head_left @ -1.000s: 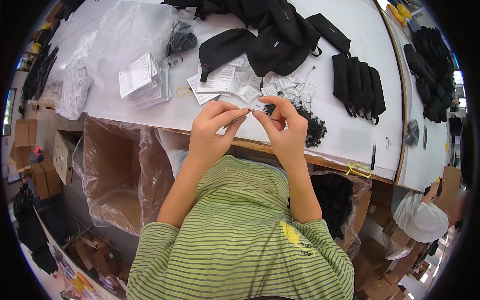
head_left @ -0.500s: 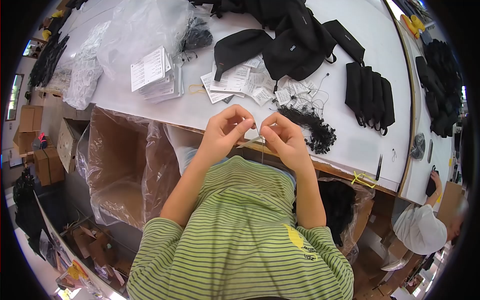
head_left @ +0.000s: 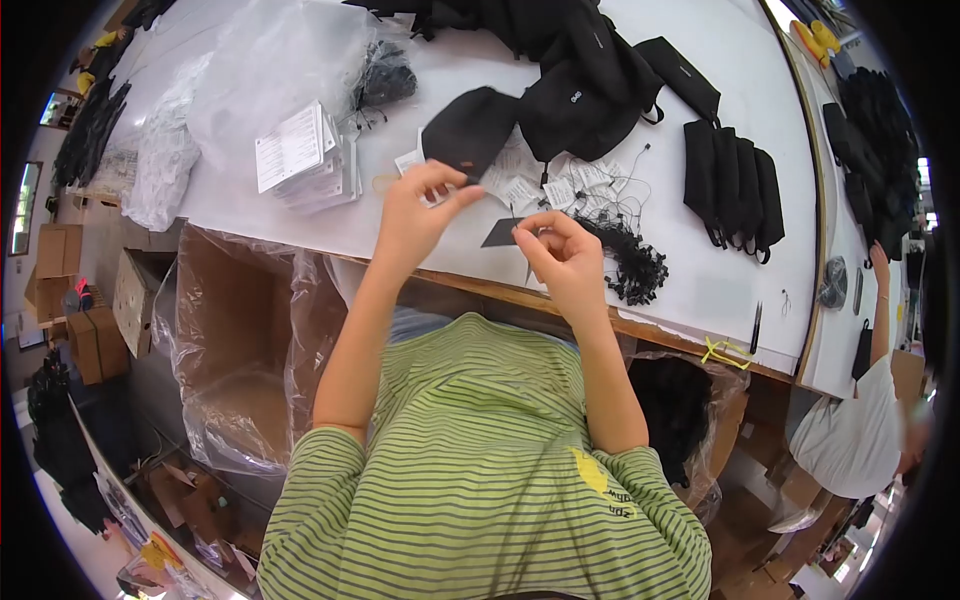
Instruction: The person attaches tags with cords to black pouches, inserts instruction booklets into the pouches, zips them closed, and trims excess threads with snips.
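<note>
My left hand (head_left: 420, 215) reaches over the table edge, its thumb and fingertips pinching the lower end of a black fabric pouch (head_left: 465, 130) with a small orange mark. My right hand (head_left: 562, 255) is closed, thumb against fingers, on a dark hang tag (head_left: 502, 233) that sticks out to the left. A thin cord hangs below the fingers. White printed tags (head_left: 520, 190) lie partly under the pouch. Beside my right hand lies a tangled heap of black tag cords (head_left: 635, 265).
A stack of white printed cards (head_left: 295, 155) and clear plastic bags (head_left: 280, 65) lie at left. More black pouches (head_left: 735, 185) and scissors-like black snips (head_left: 756, 328) are at right. A plastic-lined carton (head_left: 235, 330) stands below the table edge. Another person (head_left: 850, 435) works at far right.
My hands have drawn apart from their meeting point at the table edge. My left hand moved forward to the pouch, which has turned. The dark tag now shows its face at my right fingers.
</note>
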`<state>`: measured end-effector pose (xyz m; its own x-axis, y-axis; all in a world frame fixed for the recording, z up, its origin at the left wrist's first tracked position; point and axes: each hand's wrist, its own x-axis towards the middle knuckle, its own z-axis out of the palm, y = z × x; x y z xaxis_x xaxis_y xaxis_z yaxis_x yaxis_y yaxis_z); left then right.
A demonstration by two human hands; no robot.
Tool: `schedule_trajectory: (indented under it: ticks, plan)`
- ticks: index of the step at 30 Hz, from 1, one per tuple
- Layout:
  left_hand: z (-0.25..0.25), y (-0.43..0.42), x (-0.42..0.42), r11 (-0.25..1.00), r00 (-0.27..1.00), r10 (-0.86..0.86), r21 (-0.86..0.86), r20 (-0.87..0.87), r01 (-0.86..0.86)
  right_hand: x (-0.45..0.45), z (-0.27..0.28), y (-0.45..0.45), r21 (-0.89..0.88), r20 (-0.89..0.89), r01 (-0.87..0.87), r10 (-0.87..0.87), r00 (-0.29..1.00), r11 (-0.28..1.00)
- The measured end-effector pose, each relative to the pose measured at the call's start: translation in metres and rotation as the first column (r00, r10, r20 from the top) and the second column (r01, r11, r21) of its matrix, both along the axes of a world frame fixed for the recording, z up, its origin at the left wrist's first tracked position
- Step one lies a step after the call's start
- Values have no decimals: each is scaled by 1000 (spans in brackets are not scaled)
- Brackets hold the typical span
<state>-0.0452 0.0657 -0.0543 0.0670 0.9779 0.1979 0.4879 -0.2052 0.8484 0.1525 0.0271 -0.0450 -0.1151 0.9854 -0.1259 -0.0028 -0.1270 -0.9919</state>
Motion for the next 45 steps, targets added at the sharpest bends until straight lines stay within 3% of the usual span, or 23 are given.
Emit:
schedule_trajectory:
  ticks: [2, 5, 8, 11, 14, 17, 20, 23, 26, 29, 32, 33, 36, 37, 45]
  plan:
    - [9, -17, 8, 961, 964, -109, -222, 241, 164, -7, -1, -1, 74, 76, 36, -42, 996, 997]
    - [5, -39, 18, 902, 794, 101, -393, 599, 182, -16, 4, -6, 136, 140, 42, -61, 988, 990]
    - [12, -45, 9, 837, 832, 116, -504, 542, 212, -15, 0, -9, 165, 198, -24, -9, 980, 986]
    - [15, -47, 5, 840, 789, 105, -479, 605, 255, -11, -2, -9, 80, 141, 19, -30, 990, 997]
    - [-3, -48, 5, 876, 846, 107, -452, 523, 169, -13, 1, -14, 182, 253, -85, 37, 967, 980]
    - [6, -51, 10, 943, 914, 80, -328, 398, 60, -14, 1, -16, 164, 296, -98, 46, 954, 982]
    - [15, -55, 19, 985, 940, 132, -144, 316, -90, -12, 2, -14, 178, 224, -43, 2, 975, 983]
    - [15, -57, 20, 969, 843, 214, -217, 493, -119, -10, 0, -13, 96, 22, -13, 11, 1000, 995]
    - [22, -58, 19, 973, 807, 196, -212, 557, -91, -3, -3, -10, 25, -141, 16, -13, 990, 1000]
    - [22, -56, 16, 935, 835, 156, -351, 527, 47, -3, -14, -9, 27, -144, -17, 21, 989, 999]
    - [11, -67, 17, 952, 974, 8, -300, 225, 61, 0, -19, -12, -52, -212, 34, -44, 976, 998]
    - [7, -71, 17, 963, 978, -90, -232, 190, 134, 1, -20, -13, -94, -247, 60, -82, 966, 994]
    - [6, -82, 27, 925, 965, -219, -284, 142, 252, 4, -26, -14, -174, -330, 148, -199, 923, 974]
    - [4, -85, 29, 918, 963, -266, -290, 53, 270, 4, -31, -15, -183, -372, 166, -224, 901, 969]
    - [8, -103, 35, 936, 978, -196, -285, 70, 208, -1, -33, -20, -160, -357, 308, -346, 868, 938]
